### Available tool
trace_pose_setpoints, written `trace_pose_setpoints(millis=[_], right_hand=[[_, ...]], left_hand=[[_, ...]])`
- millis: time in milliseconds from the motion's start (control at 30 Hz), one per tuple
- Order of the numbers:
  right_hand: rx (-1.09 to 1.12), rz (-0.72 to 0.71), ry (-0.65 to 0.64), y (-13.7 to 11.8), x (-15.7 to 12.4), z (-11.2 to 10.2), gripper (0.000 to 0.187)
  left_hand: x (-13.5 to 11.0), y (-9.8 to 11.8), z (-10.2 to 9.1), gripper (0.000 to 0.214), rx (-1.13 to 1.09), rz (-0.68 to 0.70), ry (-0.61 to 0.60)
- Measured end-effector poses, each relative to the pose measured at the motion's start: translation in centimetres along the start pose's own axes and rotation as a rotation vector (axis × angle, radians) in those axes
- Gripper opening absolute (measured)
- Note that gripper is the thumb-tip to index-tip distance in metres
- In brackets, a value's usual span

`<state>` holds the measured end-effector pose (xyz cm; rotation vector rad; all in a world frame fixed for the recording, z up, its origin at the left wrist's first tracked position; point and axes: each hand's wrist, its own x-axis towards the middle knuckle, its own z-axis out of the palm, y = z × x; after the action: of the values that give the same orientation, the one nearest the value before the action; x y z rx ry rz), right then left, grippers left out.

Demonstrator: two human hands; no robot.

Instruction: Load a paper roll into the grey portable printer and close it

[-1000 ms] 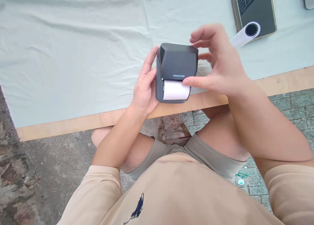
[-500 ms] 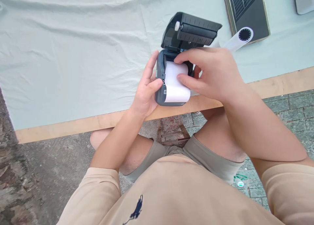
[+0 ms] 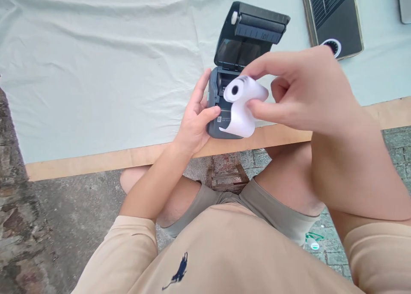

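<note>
A small dark grey label printer (image 3: 221,95) stands near the table's front edge with its lid (image 3: 248,33) swung open and back. My left hand (image 3: 195,116) grips the printer's left side, thumb on its front. My right hand (image 3: 302,88) pinches a white paper roll (image 3: 240,101) just above and in front of the open compartment. The roll's loose end curls down over the printer's front.
A pale green cloth (image 3: 96,67) covers the table, leaving a bare wooden strip (image 3: 96,159) along the near edge. A dark laptop (image 3: 334,16) lies at the back right, with a second white roll (image 3: 334,46) partly hidden behind my right hand. Paved ground lies below.
The printer's lid went from closed to fully open. My right hand reached into the compartment and lifted the paper roll out of it. My left hand stayed on the printer.
</note>
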<state>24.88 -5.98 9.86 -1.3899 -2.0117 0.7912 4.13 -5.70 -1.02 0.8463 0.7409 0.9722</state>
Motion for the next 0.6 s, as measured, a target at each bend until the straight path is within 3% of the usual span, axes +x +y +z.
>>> trace_pose_setpoints(millis=[100,167,233,367,600], right_hand=[[0.231,-0.074,0.196,2.1,-1.8,-1.7,0.022],[0.283,-0.176,0.37,4.2,-3.2,-2.8,0.04],[0.25,-0.168,0.445,6.4,-4.6,-3.6,0.046],[0.129,0.072,0.341,9.2,-7.2,-3.6,0.031],[0.081,0.265,0.202,11.1,-7.9,-3.1,0.045]], left_hand=[[0.4,-0.3,-0.5,0.09,-0.02,0.055,0.051],[0.6,-0.3,-0.7,0.085,-0.032,0.056,0.08],[0.7,-0.3,-0.7,0.082,-0.052,0.059,0.087],[0.7,-0.1,-0.5,0.076,-0.07,0.08,0.059],[0.6,0.5,-0.4,0.067,0.02,0.117,0.037]])
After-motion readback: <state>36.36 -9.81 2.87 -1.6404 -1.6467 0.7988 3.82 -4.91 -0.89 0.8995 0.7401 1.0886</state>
